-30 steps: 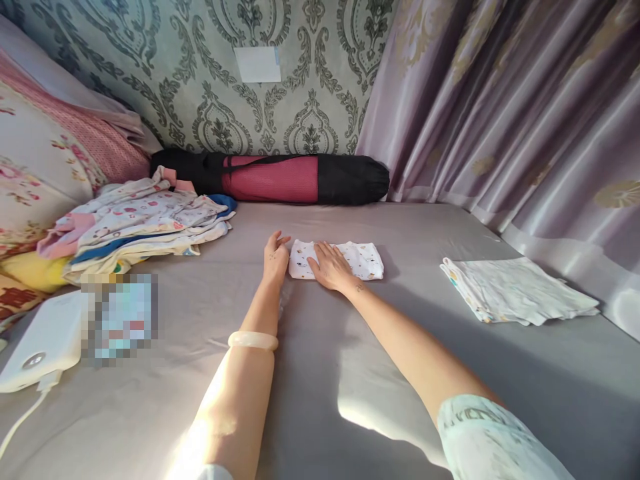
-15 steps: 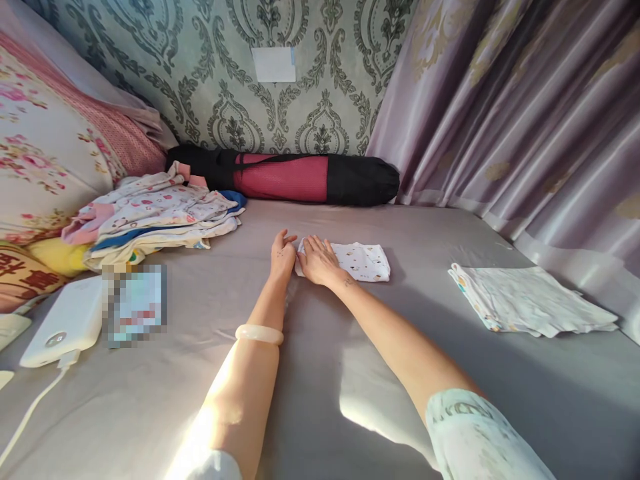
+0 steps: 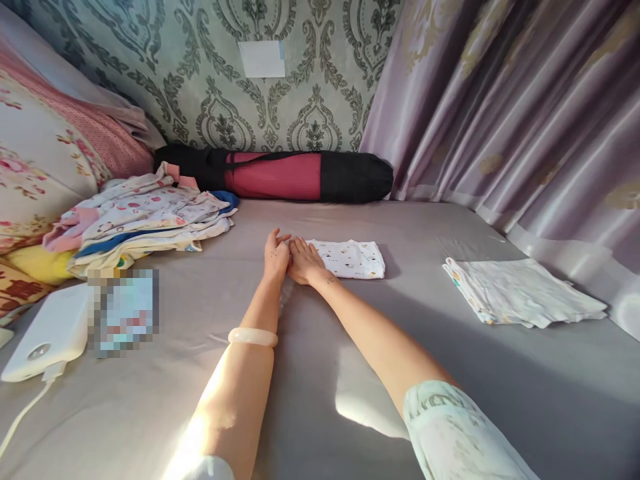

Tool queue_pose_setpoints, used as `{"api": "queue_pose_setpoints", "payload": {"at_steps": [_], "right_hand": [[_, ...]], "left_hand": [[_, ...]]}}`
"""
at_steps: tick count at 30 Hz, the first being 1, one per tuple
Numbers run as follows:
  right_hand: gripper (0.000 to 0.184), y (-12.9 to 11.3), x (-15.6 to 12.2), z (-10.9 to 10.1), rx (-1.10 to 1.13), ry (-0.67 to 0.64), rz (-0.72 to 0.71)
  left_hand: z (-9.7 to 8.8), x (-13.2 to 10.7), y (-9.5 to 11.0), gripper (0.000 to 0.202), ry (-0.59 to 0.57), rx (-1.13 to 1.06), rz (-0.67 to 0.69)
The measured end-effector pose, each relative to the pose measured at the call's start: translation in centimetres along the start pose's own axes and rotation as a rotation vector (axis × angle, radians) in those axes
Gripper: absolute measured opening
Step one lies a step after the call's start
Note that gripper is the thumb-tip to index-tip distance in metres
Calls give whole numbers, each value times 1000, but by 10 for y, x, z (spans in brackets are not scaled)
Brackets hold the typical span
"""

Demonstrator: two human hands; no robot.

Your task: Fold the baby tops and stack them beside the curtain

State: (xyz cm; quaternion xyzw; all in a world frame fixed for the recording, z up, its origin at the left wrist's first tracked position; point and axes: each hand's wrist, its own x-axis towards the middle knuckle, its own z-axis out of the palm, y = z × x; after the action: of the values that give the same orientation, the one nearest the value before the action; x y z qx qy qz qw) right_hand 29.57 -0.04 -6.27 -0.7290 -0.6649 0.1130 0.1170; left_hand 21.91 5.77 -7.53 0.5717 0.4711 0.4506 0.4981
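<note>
A small folded white cloth (image 3: 354, 259) with a scattered print lies flat on the grey bed sheet. My right hand (image 3: 304, 262) rests palm down at its left end, fingers stretched out, hiding that end. Right beside it, my left hand (image 3: 277, 255) stands on its edge with the fingers loosely apart and nothing seen in them. The two hands touch or nearly touch. A pale bangle (image 3: 253, 337) circles my left forearm.
Folded white cloths (image 3: 525, 290) lie at the right near the curtain (image 3: 450, 120). A pile of children's clothes (image 3: 150, 213) sits at the left. A white power bank (image 3: 53, 330) with a cable lies nearer. A black and red rolled bag (image 3: 273, 177) lines the wall.
My right hand has slid a little left along the cloth, so more of the print shows. My left hand stays beside it. The view has shifted slightly.
</note>
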Motion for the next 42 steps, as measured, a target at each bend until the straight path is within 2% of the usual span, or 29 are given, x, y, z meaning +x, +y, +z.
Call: {"api": "queue_pose_setpoints", "payload": {"at_steps": [4,8,13,18,21,23,30,36,42], "right_hand": [[61,8,-8,-13,74,98,18],[60,32,-32,-25,41,128,49],[61,69,-62,-31,-36,65,72],[60,85,-74,-33,-66,65,58],[60,88,-75,-30,-53,54,67],[60,88,-75,-27,-53,65,69],[60,90,-74,-27,-58,59,79],[62,98,-79,-32,-115,127,150],[64,103,-78,-27,-116,80,217]], "left_hand": [[0,-2,3,62,8,105,121],[5,-9,7,56,-23,271,253],[24,-20,9,54,-194,475,427],[35,-31,5,46,-377,725,581],[36,-34,0,43,-492,823,580],[35,-34,-2,42,-521,836,570],[35,-33,-2,42,-525,812,579],[34,-33,-3,40,-390,784,600],[33,-30,-8,42,-431,862,532]]}}
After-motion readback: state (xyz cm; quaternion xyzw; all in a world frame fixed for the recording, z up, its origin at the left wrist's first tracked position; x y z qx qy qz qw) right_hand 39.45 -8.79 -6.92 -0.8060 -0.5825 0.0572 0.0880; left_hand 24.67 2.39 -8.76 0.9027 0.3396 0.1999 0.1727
